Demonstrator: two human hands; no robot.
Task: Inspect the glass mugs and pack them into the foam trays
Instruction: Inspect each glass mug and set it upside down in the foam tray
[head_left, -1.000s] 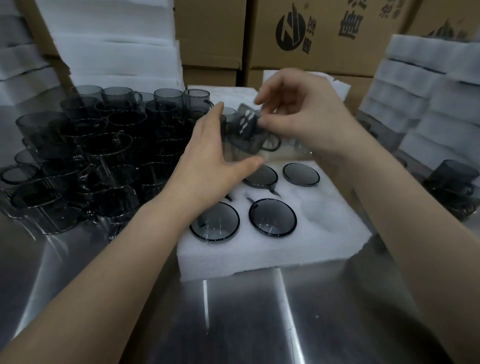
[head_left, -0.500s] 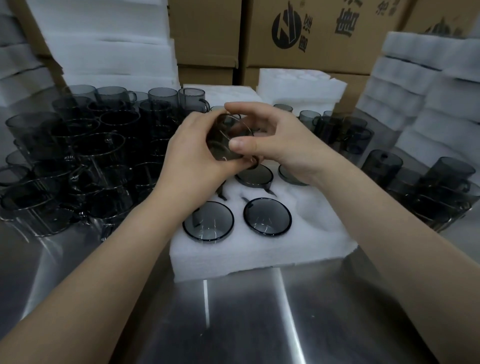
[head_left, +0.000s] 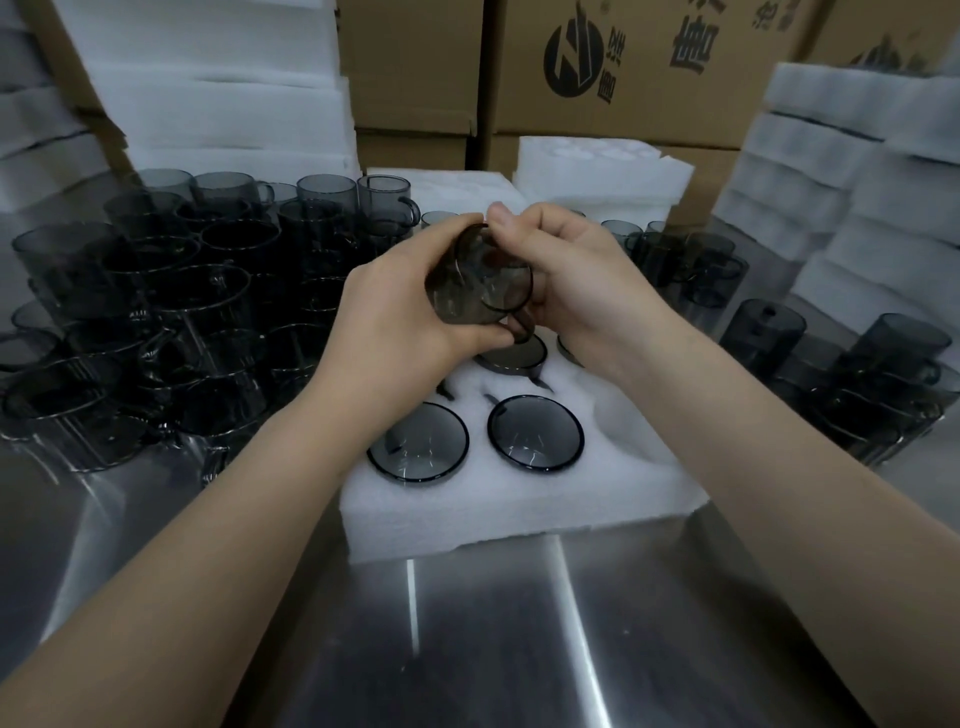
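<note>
A smoky glass mug is held between both hands, tipped on its side with its open mouth facing the camera, raised above the far half of the foam tray; the left hand curls round its body from the left, thumb underneath; the right hand grips its rim from the right, thumb on the top edge; four packed mugs sit sunk in the tray's holes below the hands; loose mugs crowd the steel table to the left, with more to the right.
</note>
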